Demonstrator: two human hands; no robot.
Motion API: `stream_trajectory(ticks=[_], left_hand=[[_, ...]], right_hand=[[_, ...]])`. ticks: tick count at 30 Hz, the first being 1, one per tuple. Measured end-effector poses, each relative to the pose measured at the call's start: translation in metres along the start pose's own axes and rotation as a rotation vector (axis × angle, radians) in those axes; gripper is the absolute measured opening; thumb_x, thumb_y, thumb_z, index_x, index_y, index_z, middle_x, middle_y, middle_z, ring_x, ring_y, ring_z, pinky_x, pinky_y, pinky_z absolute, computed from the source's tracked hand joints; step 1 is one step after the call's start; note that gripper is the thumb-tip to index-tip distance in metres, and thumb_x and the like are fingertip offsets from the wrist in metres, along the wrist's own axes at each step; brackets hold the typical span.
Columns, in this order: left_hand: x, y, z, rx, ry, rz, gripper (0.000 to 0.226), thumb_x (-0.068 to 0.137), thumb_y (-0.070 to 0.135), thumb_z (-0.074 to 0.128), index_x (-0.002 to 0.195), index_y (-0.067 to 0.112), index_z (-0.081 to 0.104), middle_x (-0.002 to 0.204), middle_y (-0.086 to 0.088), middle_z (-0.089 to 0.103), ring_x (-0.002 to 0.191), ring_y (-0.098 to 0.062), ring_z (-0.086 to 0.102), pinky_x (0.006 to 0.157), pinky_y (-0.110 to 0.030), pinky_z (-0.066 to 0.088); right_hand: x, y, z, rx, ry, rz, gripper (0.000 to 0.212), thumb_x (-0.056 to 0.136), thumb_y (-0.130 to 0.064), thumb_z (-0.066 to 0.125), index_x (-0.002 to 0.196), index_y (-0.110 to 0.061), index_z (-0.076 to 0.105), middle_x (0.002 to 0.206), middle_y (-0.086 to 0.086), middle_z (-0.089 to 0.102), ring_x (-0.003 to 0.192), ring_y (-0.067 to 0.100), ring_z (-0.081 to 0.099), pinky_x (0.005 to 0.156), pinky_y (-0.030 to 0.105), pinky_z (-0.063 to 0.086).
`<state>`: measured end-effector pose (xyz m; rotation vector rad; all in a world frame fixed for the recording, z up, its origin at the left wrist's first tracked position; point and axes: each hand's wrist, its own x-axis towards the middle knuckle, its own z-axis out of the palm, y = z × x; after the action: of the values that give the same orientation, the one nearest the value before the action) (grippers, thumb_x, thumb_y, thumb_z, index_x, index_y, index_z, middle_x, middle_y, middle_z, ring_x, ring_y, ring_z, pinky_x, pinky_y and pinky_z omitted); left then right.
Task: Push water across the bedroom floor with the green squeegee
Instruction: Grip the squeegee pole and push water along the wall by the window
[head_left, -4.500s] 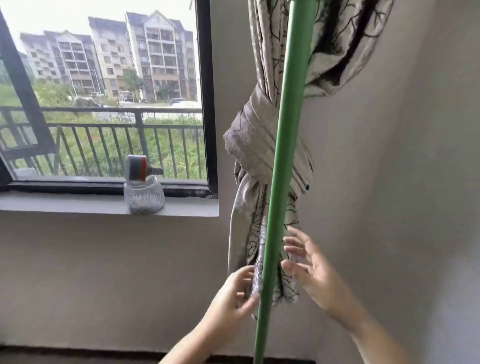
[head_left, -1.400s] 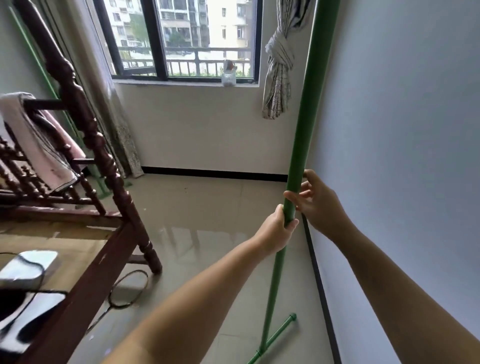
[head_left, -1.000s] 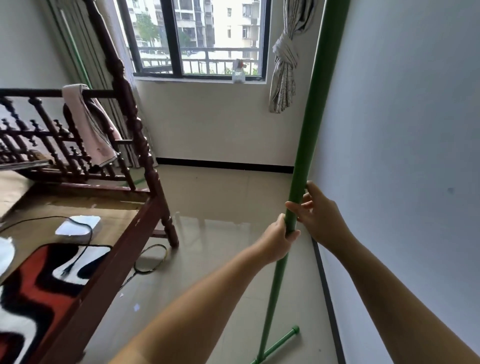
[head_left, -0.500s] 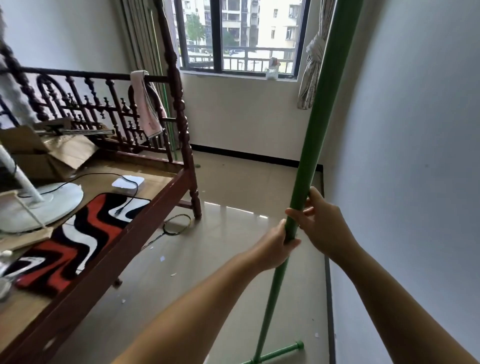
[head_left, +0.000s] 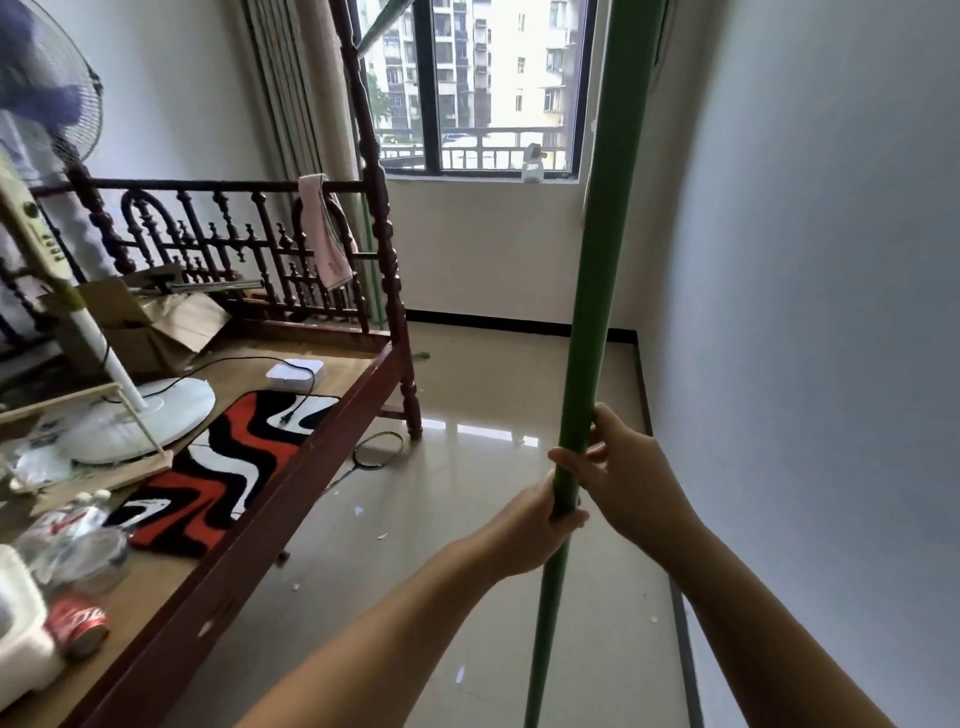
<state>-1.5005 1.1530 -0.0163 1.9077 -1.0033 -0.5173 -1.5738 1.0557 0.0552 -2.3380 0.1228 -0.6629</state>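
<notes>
A: Where's the long green squeegee pole (head_left: 592, 291)?
B: Right of centre, near upright. Left hand (head_left: 535, 525) wrapped on it, right hand (head_left: 628, 480) gripping just above.
A: Containers?
B: Open brown cardboard box (head_left: 150, 322), centre left; contents unclear.

dark wooden bed frame (head_left: 291, 488) at left, red-black-white rug (head_left: 228, 457) on it, white standing fan (head_left: 130, 410) far left, white box (head_left: 295, 375) with cable, pink towel (head_left: 324, 234) over rail, cola can (head_left: 78, 626) near left, window (head_left: 478, 88) far
</notes>
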Motion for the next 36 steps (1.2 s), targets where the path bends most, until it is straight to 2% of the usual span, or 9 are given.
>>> stream_trajectory(ticks=[5, 10, 14, 19, 21, 27, 31, 33, 36], left_hand=[[-0.076, 0.002, -0.006, -0.007, -0.015, -0.011, 0.042, 0.091, 0.018, 0.048, 0.130, 0.023, 0.035, 0.122, -0.019, 0.055, 0.107, -0.026, 0.058, 0.094, -0.037, 0.052], [-0.134, 0.010, -0.005, 0.019, 0.018, -0.044, 0.040, 0.091, 0.019, 0.049, 0.129, 0.018, 0.037, 0.121, -0.018, 0.056, 0.109, -0.024, 0.058, 0.091, -0.030, 0.051], [-0.172, 0.019, 0.004, 0.041, 0.093, -0.089, 0.029, 0.090, 0.018, 0.050, 0.119, 0.012, 0.046, 0.114, -0.015, 0.061, 0.102, -0.019, 0.060, 0.090, -0.030, 0.052], [-0.217, 0.036, 0.026, 0.030, 0.213, -0.131, 0.006, 0.090, 0.018, 0.047, 0.091, 0.016, 0.053, 0.089, -0.007, 0.063, 0.091, -0.020, 0.062, 0.089, -0.038, 0.053], [-0.233, 0.045, 0.033, 0.006, 0.242, -0.141, 0.007, 0.091, 0.015, 0.046, 0.088, 0.019, 0.051, 0.081, 0.000, 0.059, 0.088, -0.022, 0.061, 0.088, -0.037, 0.053], [-0.274, 0.052, 0.042, 0.025, 0.250, -0.186, 0.015, 0.092, 0.018, 0.046, 0.080, 0.021, 0.053, 0.080, 0.002, 0.059, 0.086, -0.018, 0.062, 0.088, -0.034, 0.052], [-0.303, 0.047, 0.040, 0.007, 0.254, -0.190, 0.011, 0.091, 0.021, 0.047, 0.084, 0.016, 0.055, 0.081, -0.002, 0.059, 0.084, -0.019, 0.061, 0.087, -0.037, 0.053], [-0.322, 0.043, 0.036, 0.010, 0.262, -0.207, 0.011, 0.091, 0.019, 0.048, 0.084, 0.014, 0.055, 0.080, -0.002, 0.059, 0.082, -0.017, 0.061, 0.085, -0.034, 0.052], [-0.356, 0.034, 0.025, 0.001, 0.312, -0.251, 0.017, 0.089, 0.021, 0.051, 0.086, 0.006, 0.059, 0.081, -0.011, 0.064, 0.084, -0.022, 0.064, 0.085, -0.039, 0.053]], right_hand=[[-0.051, -0.054, 0.014, 0.027, -0.024, -0.005, 0.036, 0.076, -0.028, 0.066, 0.107, -0.014, 0.054, 0.097, 0.005, 0.069, 0.086, 0.018, 0.067, 0.077, 0.029, 0.056], [-0.088, -0.088, 0.021, 0.035, -0.076, -0.015, 0.042, 0.074, -0.031, 0.068, 0.111, -0.014, 0.055, 0.098, 0.007, 0.069, 0.086, 0.019, 0.067, 0.078, 0.030, 0.057], [-0.116, -0.108, 0.017, 0.067, -0.112, -0.024, 0.045, 0.072, -0.034, 0.069, 0.111, -0.017, 0.055, 0.095, 0.006, 0.070, 0.083, 0.018, 0.067, 0.078, 0.032, 0.057], [-0.152, -0.125, 0.011, 0.096, -0.142, -0.070, 0.046, 0.071, -0.034, 0.072, 0.111, -0.017, 0.056, 0.089, 0.003, 0.069, 0.072, 0.012, 0.061, 0.071, 0.022, 0.052], [-0.164, -0.132, 0.007, 0.112, -0.171, -0.081, 0.048, 0.070, -0.035, 0.072, 0.112, -0.018, 0.056, 0.087, 0.000, 0.067, 0.069, 0.010, 0.059, 0.069, 0.020, 0.049], [-0.195, -0.151, 0.005, 0.152, -0.221, -0.123, 0.044, 0.073, -0.031, 0.071, 0.112, -0.018, 0.056, 0.090, 0.004, 0.070, 0.068, 0.009, 0.058, 0.066, 0.013, 0.044], [-0.214, -0.171, 0.011, 0.165, -0.244, -0.148, 0.042, 0.073, -0.033, 0.070, 0.109, -0.016, 0.057, 0.085, -0.001, 0.064, 0.069, 0.010, 0.057, 0.062, 0.010, 0.041], [-0.222, -0.185, 0.019, 0.159, -0.258, -0.171, 0.041, 0.073, -0.034, 0.070, 0.107, -0.016, 0.058, 0.085, 0.001, 0.066, 0.070, 0.012, 0.059, 0.065, 0.017, 0.046], [-0.238, -0.210, 0.037, 0.156, -0.277, -0.204, 0.041, 0.073, -0.036, 0.069, 0.106, -0.016, 0.056, 0.086, 0.005, 0.070, 0.072, 0.017, 0.064, 0.072, 0.031, 0.054]])
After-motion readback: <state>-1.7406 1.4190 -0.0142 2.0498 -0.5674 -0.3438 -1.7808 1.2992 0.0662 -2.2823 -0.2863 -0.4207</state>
